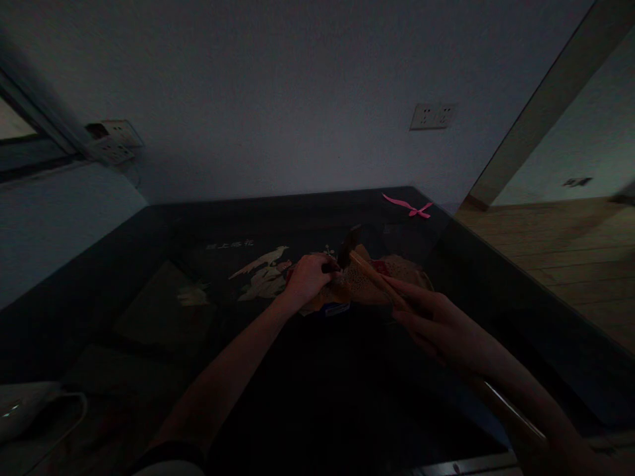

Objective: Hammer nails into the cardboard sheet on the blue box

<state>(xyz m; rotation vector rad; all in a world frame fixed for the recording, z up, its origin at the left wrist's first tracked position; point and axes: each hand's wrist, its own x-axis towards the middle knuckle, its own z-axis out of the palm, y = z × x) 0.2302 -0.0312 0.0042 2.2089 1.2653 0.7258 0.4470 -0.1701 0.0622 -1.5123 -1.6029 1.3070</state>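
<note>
A hammer with a pale wooden handle and a dark head is gripped in my right hand. Its head is up and close beside the fingertips of my left hand. Those left fingers are pinched together over crumpled brown patterned paper; what they hold, if anything, is too dark and small to tell. The paper lies on the dark tabletop, with red patches on it and a blue piece at its near edge.
A pink ribbon lies at the table's far right corner. The tabletop bears a pale bird picture. A white object with a cord sits at the left. Sockets are on the wall behind. A wooden floor shows at the right.
</note>
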